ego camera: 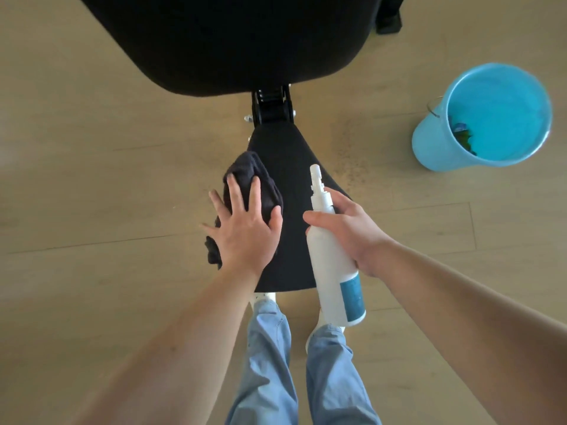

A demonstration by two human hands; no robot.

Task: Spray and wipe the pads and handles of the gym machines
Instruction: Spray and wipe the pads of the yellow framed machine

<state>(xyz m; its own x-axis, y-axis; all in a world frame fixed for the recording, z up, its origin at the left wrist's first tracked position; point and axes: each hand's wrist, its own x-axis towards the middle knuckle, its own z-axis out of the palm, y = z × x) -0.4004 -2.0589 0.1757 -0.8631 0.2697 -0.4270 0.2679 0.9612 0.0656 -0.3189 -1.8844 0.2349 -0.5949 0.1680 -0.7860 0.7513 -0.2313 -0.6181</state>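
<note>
The likeliest slip lay with the cloth [245, 167]: it sat bunched on the left edge of the narrow seat pad [291, 167], part of it overhanging, and the left hand [245, 231] lay flat on it with its fingers spread and straight, pressing, not gripping. A sideways stroke off that edge would probably have pushed the cloth over and dropped it to the floor [92, 148]. The right hand [349, 228] was wrapped round the upper body of the white spray bottle [331, 265], held above the pad's right side with the nozzle pointing forward and no finger visibly on the pump. A spray from that angle could have missed the tapered pad and wetted the boards, where a scatter of dark specks [349, 154] showed just beside the pad's right edge, and damp planks underfoot might have turned slick. The pad was matt black and looked slightly padded, so it should have wiped easily. A larger black pad [214, 41] stood beyond it, joined by a black hinge bracket [271, 108]. The floor was pale wood-look planking, and a light blue bucket [435, 148] stood on it well to the right with something small and dark inside.
</note>
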